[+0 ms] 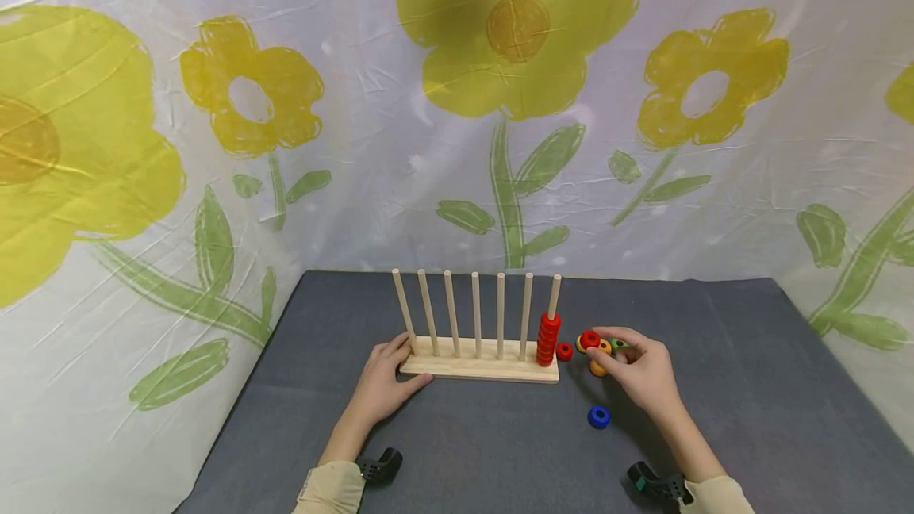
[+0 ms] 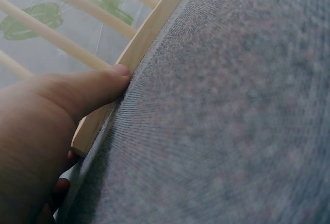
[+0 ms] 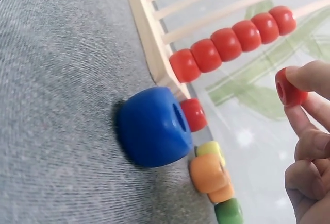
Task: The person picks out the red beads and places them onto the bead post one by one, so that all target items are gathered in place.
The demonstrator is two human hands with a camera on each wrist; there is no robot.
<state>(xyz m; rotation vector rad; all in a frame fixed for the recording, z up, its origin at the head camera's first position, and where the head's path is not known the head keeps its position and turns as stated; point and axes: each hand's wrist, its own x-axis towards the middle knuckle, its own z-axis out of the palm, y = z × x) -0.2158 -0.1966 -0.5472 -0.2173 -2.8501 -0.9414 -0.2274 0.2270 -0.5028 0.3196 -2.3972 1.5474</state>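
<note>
A wooden peg rack (image 1: pixel 485 371) stands on the dark cloth, with several upright pegs in a row. My left hand (image 1: pixel 381 383) grips the left end of its base, thumb (image 2: pixel 105 82) along the front edge and fingers around behind. Red beads (image 1: pixel 547 339) are stacked on the rightmost peg; the other pegs are bare. Between thumb and fingertips, my right hand (image 1: pixel 648 373) pinches a red bead (image 3: pixel 292 87), raised over the loose beads right of the rack. In the right wrist view its hole faces left.
Beside the rack's right end lies a loose red bead (image 1: pixel 564 351). Orange beads (image 1: pixel 598 369), a yellow bead (image 3: pixel 209 150) and a green bead (image 1: pixel 620 346) cluster under the right hand. Nearer the person sits a blue bead (image 1: pixel 598 417). A flowered cloth (image 1: pixel 400 205) hangs behind the table.
</note>
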